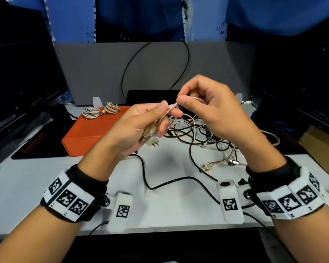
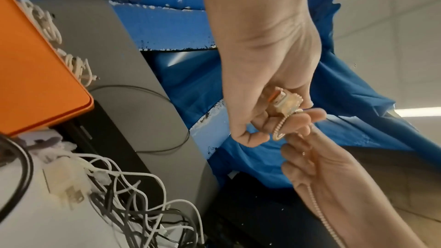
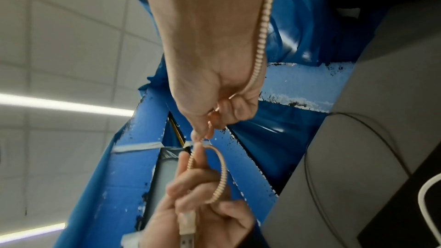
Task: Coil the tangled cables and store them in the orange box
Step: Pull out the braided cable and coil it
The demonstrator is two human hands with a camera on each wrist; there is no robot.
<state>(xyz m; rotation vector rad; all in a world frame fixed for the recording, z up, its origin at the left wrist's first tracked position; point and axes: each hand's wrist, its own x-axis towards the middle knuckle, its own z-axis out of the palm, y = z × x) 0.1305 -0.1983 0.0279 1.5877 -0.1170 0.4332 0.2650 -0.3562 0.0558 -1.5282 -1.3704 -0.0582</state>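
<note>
**First loop going into the beaded cable**

We are holding the pink beaded cable (image 1: 166, 112) up in the air above the middle of the white table (image 1: 169, 211), starting its first loop. Its far end is trailing down into the tangle of black and white cables (image 1: 196, 130) lying toward the table's back right. The orange box (image 1: 95, 128) is sitting at the back left edge, closed as far as we can tell, with two coiled cables (image 1: 101, 110) resting on its top near its far edge.

We are judging the main risk to be the trailing end: it is running through the tangle, so pulling more length could drag the whole pile or tighten a knot. The loop is also small and springy-looking, so a loosened pinch could let it pop open.

Our left hand (image 1: 141, 126) is curling its fingers around the cable's plug end and pinching the loop between thumb and forefinger. Our right hand (image 1: 207, 109) is pinching the cable just beside that, thumb against forefinger, the other fingers folded, with the cable running on across the palm and wrist.
</note>
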